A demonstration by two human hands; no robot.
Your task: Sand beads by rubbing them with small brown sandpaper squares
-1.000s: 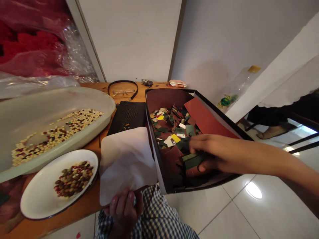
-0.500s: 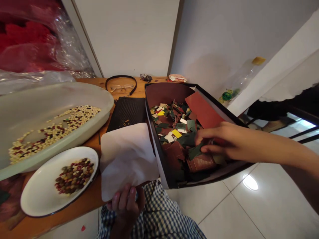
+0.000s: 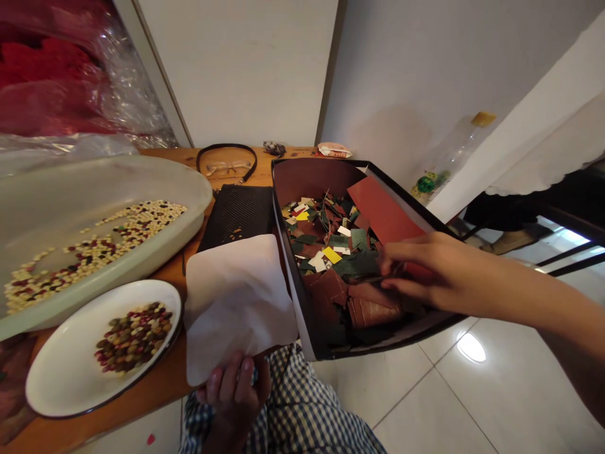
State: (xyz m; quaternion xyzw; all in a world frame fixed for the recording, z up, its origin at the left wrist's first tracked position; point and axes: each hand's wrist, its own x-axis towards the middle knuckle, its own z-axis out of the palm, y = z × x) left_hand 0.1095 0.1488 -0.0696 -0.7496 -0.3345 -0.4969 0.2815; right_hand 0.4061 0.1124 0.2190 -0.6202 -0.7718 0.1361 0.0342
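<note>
My left hand [image 3: 236,384] has its fingers curled over the lower edge of a white sheet [image 3: 239,302]. A small blue bit of something shows at its fingers, too little to name. Over the right side of a black open box [image 3: 307,321], my right hand [image 3: 420,268] pinches a thin dark scrap [image 3: 375,278], seen nearly edge-on. Below these fingers lie brown leather-like pieces [image 3: 373,306]. Green, brown, white and yellow scraps [image 3: 331,243] fill much of the box. A flat reddish-brown piece [image 3: 382,208] leans along its far right wall.
Left on the wooden table [image 3: 163,384] are a pale basin [image 3: 203,208] with small beads and a white enamel dish [image 3: 57,378] with larger ones. A black pouch [image 3: 239,211], eyeglasses [image 3: 229,167] and a small packet [image 3: 334,150] sit behind. A clear bottle [image 3: 447,157] stands right.
The green scrap at my right fingers has turned from showing its face to nearly edge-on. My left hand keeps its hold on the sheet. The whole view has shifted slightly.
</note>
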